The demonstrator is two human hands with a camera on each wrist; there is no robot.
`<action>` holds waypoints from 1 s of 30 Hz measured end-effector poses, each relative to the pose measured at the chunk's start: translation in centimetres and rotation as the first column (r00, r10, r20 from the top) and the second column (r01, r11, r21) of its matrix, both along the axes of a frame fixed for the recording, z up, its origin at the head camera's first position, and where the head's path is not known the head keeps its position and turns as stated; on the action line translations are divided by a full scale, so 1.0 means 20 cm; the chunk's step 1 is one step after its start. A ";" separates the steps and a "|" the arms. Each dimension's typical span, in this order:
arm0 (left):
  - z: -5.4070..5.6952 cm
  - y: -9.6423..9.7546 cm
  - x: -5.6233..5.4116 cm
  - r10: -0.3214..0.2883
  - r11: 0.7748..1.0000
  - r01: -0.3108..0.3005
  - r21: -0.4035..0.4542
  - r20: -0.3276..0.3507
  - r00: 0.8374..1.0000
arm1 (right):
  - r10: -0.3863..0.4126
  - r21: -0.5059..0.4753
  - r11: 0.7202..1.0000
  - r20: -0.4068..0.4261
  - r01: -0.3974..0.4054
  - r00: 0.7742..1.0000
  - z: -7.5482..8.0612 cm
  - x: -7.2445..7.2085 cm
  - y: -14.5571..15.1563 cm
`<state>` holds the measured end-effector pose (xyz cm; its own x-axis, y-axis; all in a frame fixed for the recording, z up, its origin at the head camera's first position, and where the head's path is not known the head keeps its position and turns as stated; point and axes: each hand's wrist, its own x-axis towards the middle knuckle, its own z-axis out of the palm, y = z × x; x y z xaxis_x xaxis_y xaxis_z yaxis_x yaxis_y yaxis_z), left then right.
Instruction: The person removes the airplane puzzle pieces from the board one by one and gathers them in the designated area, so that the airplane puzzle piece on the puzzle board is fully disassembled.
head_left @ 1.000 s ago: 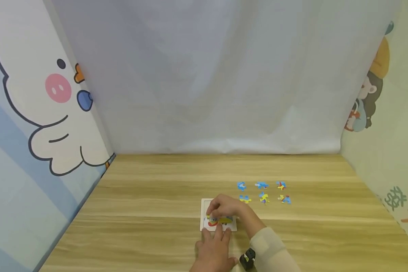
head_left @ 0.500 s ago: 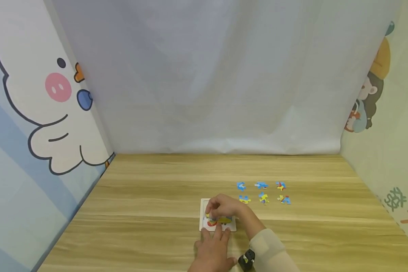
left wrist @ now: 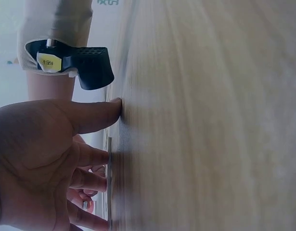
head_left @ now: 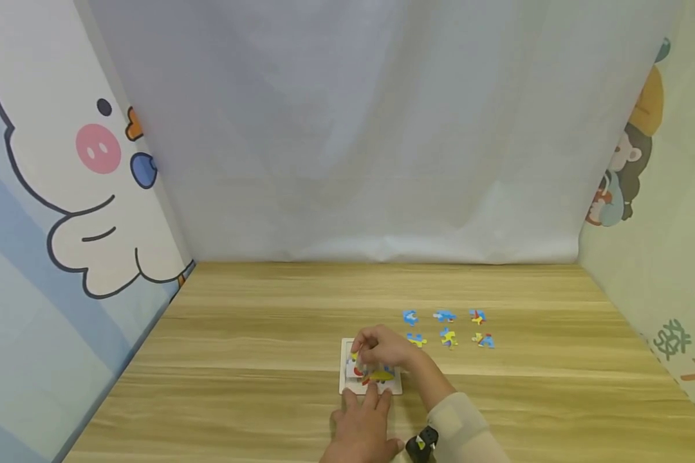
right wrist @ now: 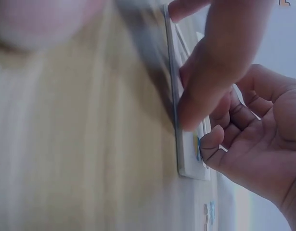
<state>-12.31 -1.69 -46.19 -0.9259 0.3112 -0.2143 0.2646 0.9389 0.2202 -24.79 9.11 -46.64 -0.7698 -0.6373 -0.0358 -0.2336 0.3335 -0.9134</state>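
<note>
A small white puzzle board [head_left: 343, 381] lies on the wooden table. My left hand [head_left: 361, 429] rests at its near edge, fingers straight and spread, fingertips on the border. Above the board my right hand [head_left: 385, 347] pinches a jigsaw piece [head_left: 354, 367] printed white, red and yellow, which is tilted up from the board's left side. Another yellow printed part [head_left: 382, 375] lies in the board's right half. In the right wrist view the right hand's curled fingers [right wrist: 212, 139] partly hide the board's picture.
Several loose blue and yellow jigsaw pieces [head_left: 448, 337] lie in two rows, right of and beyond the board. A black wrist camera [head_left: 421, 444] sits by the right sleeve [head_left: 460, 424]. A white sheet [head_left: 382, 161] hangs behind the table.
My right hand has risen slightly, and the pinched piece has come up from the board and tilted. The left hand has stayed in place on the near border.
</note>
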 end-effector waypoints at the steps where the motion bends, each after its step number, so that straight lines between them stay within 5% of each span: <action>1: 0.00 0.00 0.00 0.001 1.000 -0.001 0.001 -0.001 1.000 | -0.004 -0.008 1.000 -0.003 0.004 1.000 0.00 0.00 0.00; 10: 0.00 0.00 -0.01 -0.004 1.000 0.004 0.001 0.000 1.000 | 0.002 -0.035 0.999 0.032 0.000 0.999 0.00 0.00 0.01; 24: -0.02 0.00 0.02 0.001 1.000 -0.001 -0.005 -0.048 0.999 | -0.172 -0.043 0.984 -0.031 0.170 0.985 0.08 0.12 0.14; 30: -0.01 0.00 0.02 0.002 1.000 -0.004 -0.015 -0.087 0.996 | -0.207 -0.056 0.978 -0.076 0.203 0.975 0.03 0.09 0.22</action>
